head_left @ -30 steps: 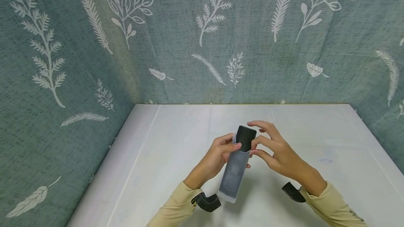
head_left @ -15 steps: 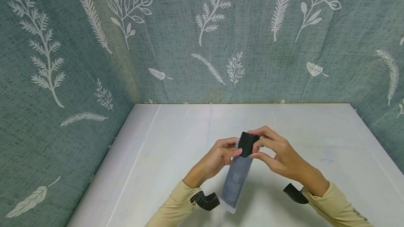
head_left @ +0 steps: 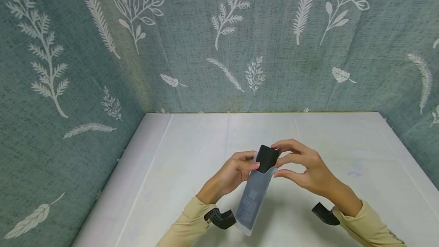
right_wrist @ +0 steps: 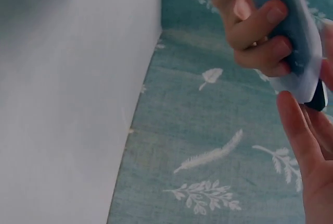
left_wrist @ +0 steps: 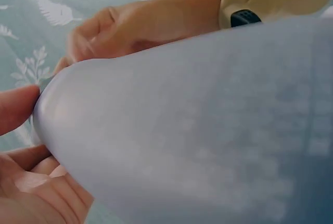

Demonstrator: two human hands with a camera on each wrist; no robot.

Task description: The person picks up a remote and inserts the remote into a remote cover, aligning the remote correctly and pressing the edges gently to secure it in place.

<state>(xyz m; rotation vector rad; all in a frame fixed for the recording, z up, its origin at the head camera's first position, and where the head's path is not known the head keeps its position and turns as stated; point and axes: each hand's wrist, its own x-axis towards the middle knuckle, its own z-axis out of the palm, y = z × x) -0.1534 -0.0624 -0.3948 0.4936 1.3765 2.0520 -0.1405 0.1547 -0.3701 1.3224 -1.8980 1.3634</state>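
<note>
A black remote control (head_left: 267, 159) sits in a translucent silicone cover (head_left: 254, 199), its top end bare above the cover's curved opening. My left hand (head_left: 233, 170) grips them near that end, thumb on the front and fingers behind. At the opening's right edge, the fingertips and thumb of my right hand (head_left: 305, 165) hold the cover's lip. Rows of button-like squares show faintly through the cover (left_wrist: 171, 114) in the left wrist view. Seen from the right wrist, the left hand's fingers (right_wrist: 255, 31) curl across the cover's back.
The remote is held tilted above a white table (head_left: 185, 159). Teal cloth with white leaf prints (head_left: 192, 48) rises behind the table and along both sides. A black wrist mount (head_left: 219, 218) sits at the left cuff, another wrist mount (head_left: 326, 213) at the right.
The remote and cover have come slightly lower, toward me. My right hand has moved down with them, its raised fingertip now at the remote's top corner. The left hand has kept its grip.
</note>
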